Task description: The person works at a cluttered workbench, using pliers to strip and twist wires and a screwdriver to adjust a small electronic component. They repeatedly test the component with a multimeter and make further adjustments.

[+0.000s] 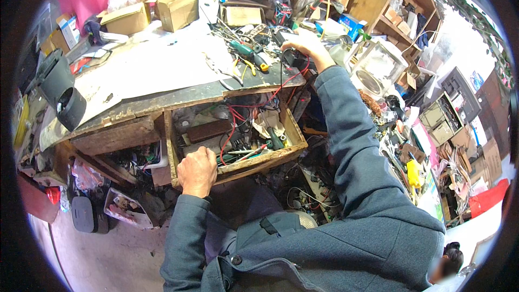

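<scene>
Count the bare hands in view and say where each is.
2: the left hand, curled at the front-left corner of the open brown wooden drawer; the right hand, over the cluttered, dark-topped wooden workbench.

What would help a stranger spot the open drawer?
Start at the workbench partly under a white sheet. Below its front edge, a wooden drawer juts out, with the left hand at its near left corner. Red wire draping inside sets it apart from the rough wooden board to its left.

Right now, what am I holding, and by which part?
Your left hand grips the wooden drawer by its front edge, near the left corner. What your right hand holds, if anything, cannot be told.
</scene>
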The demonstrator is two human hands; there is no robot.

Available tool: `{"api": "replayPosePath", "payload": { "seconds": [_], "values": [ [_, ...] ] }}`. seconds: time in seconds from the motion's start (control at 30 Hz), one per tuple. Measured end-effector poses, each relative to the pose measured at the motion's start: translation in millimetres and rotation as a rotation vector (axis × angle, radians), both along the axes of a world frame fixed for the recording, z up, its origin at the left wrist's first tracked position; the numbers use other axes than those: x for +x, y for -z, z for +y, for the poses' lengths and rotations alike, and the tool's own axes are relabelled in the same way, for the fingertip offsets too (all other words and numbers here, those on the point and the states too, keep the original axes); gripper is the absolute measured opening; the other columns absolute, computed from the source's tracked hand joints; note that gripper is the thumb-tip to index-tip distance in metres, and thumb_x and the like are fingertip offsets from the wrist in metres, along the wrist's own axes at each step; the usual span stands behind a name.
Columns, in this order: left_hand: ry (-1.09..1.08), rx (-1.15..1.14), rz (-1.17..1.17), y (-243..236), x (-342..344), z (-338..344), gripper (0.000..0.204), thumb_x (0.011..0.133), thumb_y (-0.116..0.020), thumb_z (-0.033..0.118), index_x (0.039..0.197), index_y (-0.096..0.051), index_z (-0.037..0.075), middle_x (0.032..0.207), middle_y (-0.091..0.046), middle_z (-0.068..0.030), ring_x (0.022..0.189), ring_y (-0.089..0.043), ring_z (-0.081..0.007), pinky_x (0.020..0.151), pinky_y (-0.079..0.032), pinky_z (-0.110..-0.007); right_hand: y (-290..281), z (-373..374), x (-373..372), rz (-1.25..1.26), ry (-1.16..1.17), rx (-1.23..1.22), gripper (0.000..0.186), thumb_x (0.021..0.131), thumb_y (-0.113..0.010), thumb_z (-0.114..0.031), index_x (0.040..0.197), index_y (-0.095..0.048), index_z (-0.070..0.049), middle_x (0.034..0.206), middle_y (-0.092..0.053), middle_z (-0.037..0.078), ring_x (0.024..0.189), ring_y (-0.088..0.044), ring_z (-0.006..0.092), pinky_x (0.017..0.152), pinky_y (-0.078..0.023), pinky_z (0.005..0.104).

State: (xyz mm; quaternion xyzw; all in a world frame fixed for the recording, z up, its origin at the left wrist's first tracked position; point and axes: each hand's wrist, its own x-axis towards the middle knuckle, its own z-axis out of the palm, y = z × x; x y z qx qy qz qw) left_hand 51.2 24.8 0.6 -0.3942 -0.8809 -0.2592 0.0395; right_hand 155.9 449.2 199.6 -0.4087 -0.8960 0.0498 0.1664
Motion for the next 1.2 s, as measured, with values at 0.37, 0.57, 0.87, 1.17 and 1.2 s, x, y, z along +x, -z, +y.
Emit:
{"api": "replayPosePath", "payload": {
  "seconds": [0.37,0.57,0.87,1.17,1.2],
  "values": [
    [0.010,0.011,0.019,2,-1,-3,0.035,0.097,-0.056,0.031,0.081,-0.073,0.005,0.077,-0.072,-0.0234,0.073,-0.072,-0.0429,0.068,-0.058,-0.052,8,-5,-13,0.011,-0.022,-0.039,0.089,0.059,-0.079,-0.068,0.115,-0.073,0.000,0.117,-0.071,0.024,0.110,-0.068,0.0377,0.094,-0.054,0.0428],
    [0.019,0.018,0.031,3,-1,1,0.035,0.098,-0.056,0.031,0.082,-0.073,0.005,0.077,-0.072,-0.0229,0.072,-0.072,-0.0427,0.068,-0.058,-0.052,32,12,-23,0.019,-0.012,0.065,0.086,0.063,-0.083,-0.060,0.124,-0.069,-0.001,0.126,-0.068,0.023,0.118,-0.065,0.0383,0.101,-0.052,0.0427],
    [0.027,0.010,0.034,-3,4,1,0.035,0.098,-0.056,0.032,0.083,-0.072,0.005,0.076,-0.072,-0.0219,0.071,-0.072,-0.0417,0.067,-0.058,-0.052,39,-3,-36,-0.125,0.119,0.147,0.078,0.073,-0.077,-0.054,0.135,-0.064,-0.010,0.135,-0.064,0.023,0.121,-0.063,0.0418,0.102,-0.051,0.0478],
    [-0.039,-0.002,0.005,7,-2,-4,0.035,0.097,-0.057,0.033,0.082,-0.073,0.006,0.078,-0.071,-0.0238,0.073,-0.071,-0.0443,0.067,-0.057,-0.054,28,-83,-125,-0.107,-0.358,0.201,0.040,0.083,-0.065,-0.028,0.112,-0.072,-0.001,0.109,-0.073,0.025,0.100,-0.071,0.0411,0.089,-0.057,0.0462],
    [-0.022,0.013,-0.005,4,0,3,0.035,0.097,-0.057,0.034,0.082,-0.073,0.006,0.078,-0.071,-0.0243,0.074,-0.070,-0.0450,0.068,-0.056,-0.054,40,-63,-130,-0.130,-0.329,0.191,0.039,0.083,-0.064,-0.025,0.112,-0.072,-0.002,0.109,-0.073,0.026,0.101,-0.071,0.0413,0.090,-0.057,0.0473]
  ]
}}
